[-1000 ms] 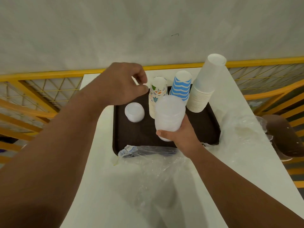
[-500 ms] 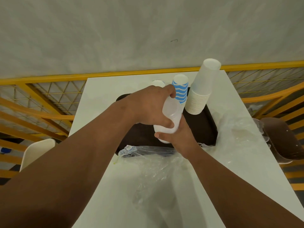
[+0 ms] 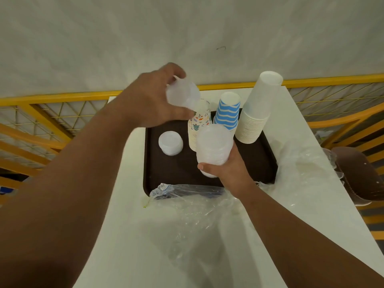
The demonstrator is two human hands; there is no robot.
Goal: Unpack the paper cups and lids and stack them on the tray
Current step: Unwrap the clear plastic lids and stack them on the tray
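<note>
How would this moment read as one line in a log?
left hand: holds lids | right hand: holds lid stack | tray: cups, lids

Left hand grips few lids frame center-top; right hand holds lid stack over tray w/ cup stacks.

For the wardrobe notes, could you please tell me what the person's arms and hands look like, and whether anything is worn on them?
Both forearms are bare as far as the picture shows: no sleeves, gloves, watch or bracelets. The left hand and right hand show no rings. The nails are short and unpainted where they show.
</note>
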